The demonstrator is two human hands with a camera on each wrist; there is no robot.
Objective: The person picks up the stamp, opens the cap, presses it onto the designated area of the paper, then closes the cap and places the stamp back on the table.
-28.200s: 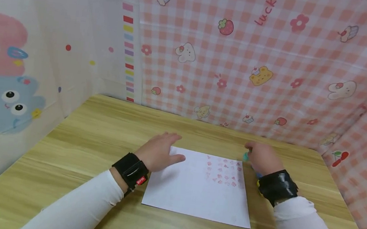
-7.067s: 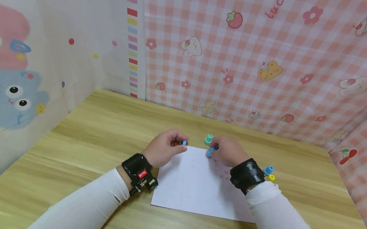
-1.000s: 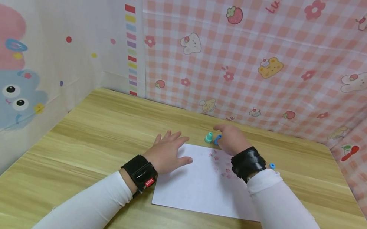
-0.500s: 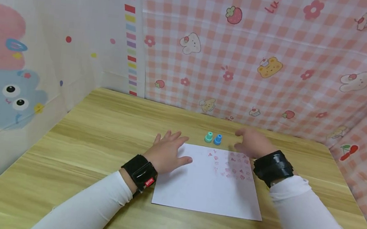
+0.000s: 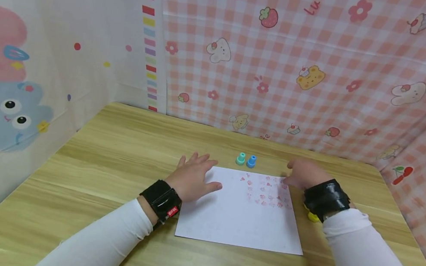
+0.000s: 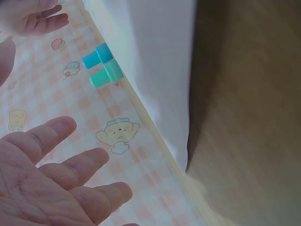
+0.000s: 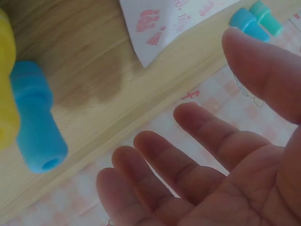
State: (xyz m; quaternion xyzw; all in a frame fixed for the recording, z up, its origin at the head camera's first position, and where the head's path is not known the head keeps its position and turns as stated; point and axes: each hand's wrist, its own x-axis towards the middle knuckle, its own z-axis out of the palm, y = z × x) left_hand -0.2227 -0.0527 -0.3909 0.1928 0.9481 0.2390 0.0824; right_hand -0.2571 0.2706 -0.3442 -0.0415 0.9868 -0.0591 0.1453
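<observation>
My left hand [image 5: 191, 179] lies with fingers spread at the left part of a white sheet of paper [image 5: 234, 226], holding nothing. Small red stamp prints [image 5: 270, 197] fill the sheet's upper right. Just past its far edge a teal stamp [image 5: 240, 158] and a blue stamp [image 5: 251, 161] stand side by side. By the far right corner is my right hand [image 5: 304, 175]; the right wrist view shows its fingers loosely extended and the palm bare. Near it in that view are a second blue stamp [image 7: 40, 122] and a yellow stamp [image 7: 5, 84], mostly hidden by the wrist in the head view.
The wooden table [image 5: 118, 140] ends at a pink checked cloth [image 5: 233, 87] at the back. A white printed cloth [image 5: 99, 30] rises on the left, and more checked cloth stands along the right side.
Seven seconds ago my right hand held a blue stamp and my left pinched a small blue piece. The blue stamp now stands beside the teal one; my right hand has left it, moving right.
</observation>
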